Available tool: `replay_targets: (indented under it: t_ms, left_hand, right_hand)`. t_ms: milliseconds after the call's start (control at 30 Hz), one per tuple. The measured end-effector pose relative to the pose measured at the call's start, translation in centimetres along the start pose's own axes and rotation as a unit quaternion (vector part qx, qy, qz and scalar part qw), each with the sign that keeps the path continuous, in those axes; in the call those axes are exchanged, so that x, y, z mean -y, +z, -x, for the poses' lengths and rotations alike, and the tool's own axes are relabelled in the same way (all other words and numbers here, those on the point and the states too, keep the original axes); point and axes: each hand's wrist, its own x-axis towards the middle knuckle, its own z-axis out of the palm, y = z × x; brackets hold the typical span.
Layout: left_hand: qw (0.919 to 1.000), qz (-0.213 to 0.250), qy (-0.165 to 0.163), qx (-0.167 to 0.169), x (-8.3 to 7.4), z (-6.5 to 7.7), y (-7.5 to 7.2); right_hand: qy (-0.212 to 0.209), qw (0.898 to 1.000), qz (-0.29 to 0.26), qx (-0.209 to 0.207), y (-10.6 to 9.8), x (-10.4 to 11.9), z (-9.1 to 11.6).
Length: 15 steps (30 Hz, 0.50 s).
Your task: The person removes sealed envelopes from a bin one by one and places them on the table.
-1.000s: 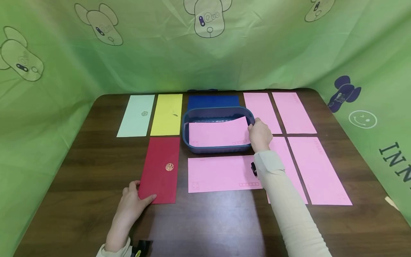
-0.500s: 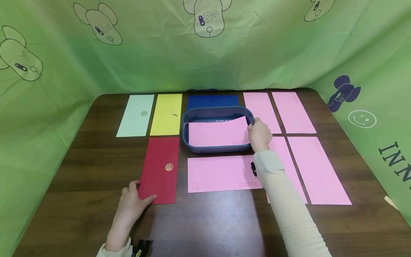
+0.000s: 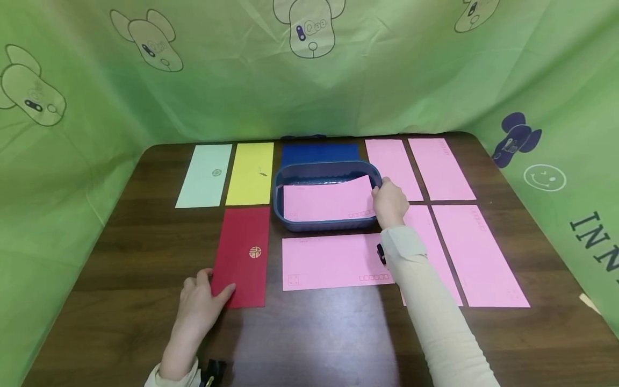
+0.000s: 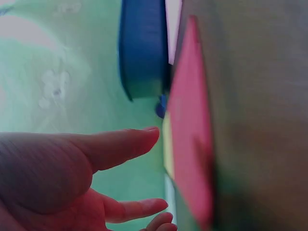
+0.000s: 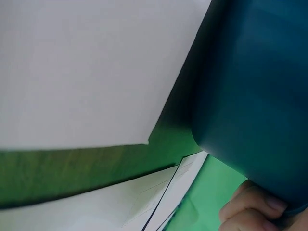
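A red envelope with a gold emblem lies on the table left of centre. Over its lower left corner hovers my left hand, thumb and fingers spread; the left wrist view shows the thumb apart from the paper. At the table's centre stands a dark blue plastic tub. Inside it leans a pink envelope, one corner raised. My right hand grips the tub's right rim, its curled fingers showing at the wall in the right wrist view.
In front of the tub lies another pink envelope. Several more pink envelopes lie on the right, partly under the right forearm. Mint and yellow envelopes lie back left, a blue one behind the tub. Green curtain surrounds the table.
My left thumb has lifted off the red envelope and the hand has risen slightly. The right hand and the tub have stayed in place.
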Motion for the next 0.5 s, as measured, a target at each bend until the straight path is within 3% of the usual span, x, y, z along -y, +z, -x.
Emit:
replay_targets:
  t_ms: [167,300,400,500]
  left_hand:
    - [0.9991,0.006,0.038,-0.015,-2.9,-0.1,-1.4]
    - [0.9977,0.029,0.061,0.008,-5.8,-1.1,-1.9]
    - [0.9938,0.072,0.078,0.032,-8.2,-2.1,-2.0]
    - [0.9841,0.136,0.097,0.06,-10.5,-3.1,-1.9]
  right_hand:
    - [-0.003,1.0,0.001,-0.003,0.0,0.0,0.0]
    - [-0.002,1.0,0.002,0.0,0.0,0.1,0.0]
    - [0.0,1.0,0.003,0.005,-0.1,0.1,0.0]
    - [0.0,1.0,0.005,0.012,-0.2,0.1,0.0]
